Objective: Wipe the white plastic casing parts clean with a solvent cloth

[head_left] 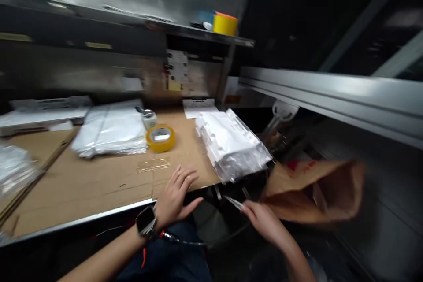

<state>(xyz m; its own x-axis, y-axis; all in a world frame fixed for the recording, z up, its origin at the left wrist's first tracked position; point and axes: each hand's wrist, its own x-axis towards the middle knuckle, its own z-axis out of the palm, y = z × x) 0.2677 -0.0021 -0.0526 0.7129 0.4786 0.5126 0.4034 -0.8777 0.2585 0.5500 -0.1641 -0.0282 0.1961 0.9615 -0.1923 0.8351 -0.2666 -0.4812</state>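
the left hand (173, 200) was spread at the front edge of the brown cardboard sheet (112, 185), palm down, its fingers loose and grasping nothing; whether the fingertips touched the cardboard, i could not tell. a dark-faced smartwatch (146, 220) sat on that wrist. the right hand (262, 220) was past the table edge, thumb and fingers closed around a slim silver pointed tool (234, 203). the tool's tip was directed left, toward the other hand, and was just in front of and below a clear plastic bag of white parts (228, 139).

that bag lay at the right end of the cardboard, reaching its front edge. farther left stood a roll of yellow tape (161, 144), lying flat just in front of a small metal-capped bottle (149, 120). beside them, to the left, lay a stack of white packets (110, 128). a strip of clear tape (153, 165) showed on the cardboard between the tape roll and the left hand. to the right of the table, just beyond the right hand, was a brown paper bag (297, 180), its mouth facing right and its outline blurred. a yellow roll (225, 24) stood on the shelf above.
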